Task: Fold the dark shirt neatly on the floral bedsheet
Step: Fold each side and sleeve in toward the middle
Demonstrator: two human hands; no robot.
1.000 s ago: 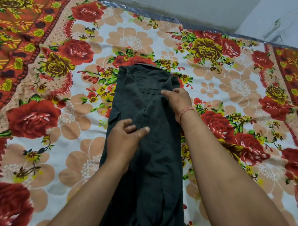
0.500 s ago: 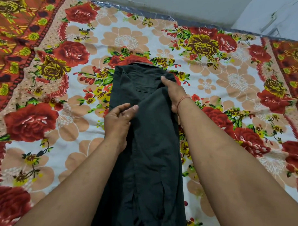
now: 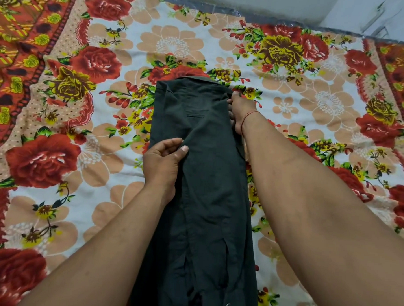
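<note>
The dark shirt (image 3: 206,187) lies lengthwise on the floral bedsheet (image 3: 104,172) as a long narrow strip, collar at the far end, sides folded inward. My left hand (image 3: 163,161) sits on the shirt's left side about a third of the way down, thumb and fingers pinching a fold of the cloth. Farther up, my right hand (image 3: 240,110) holds the right edge near the shoulder, its fingers curled around the fabric there. A snap button shows near the bottom hem.
The bedsheet spreads wide on both sides of the shirt, with an orange patterned border at the left and right. Beyond the far edge of the bed are a pale wall (image 3: 259,3) and a white cabinet door (image 3: 379,17).
My right hand has slid up the shirt's right edge toward the collar. My left hand moved slightly left and now pinches the cloth instead of resting on it.
</note>
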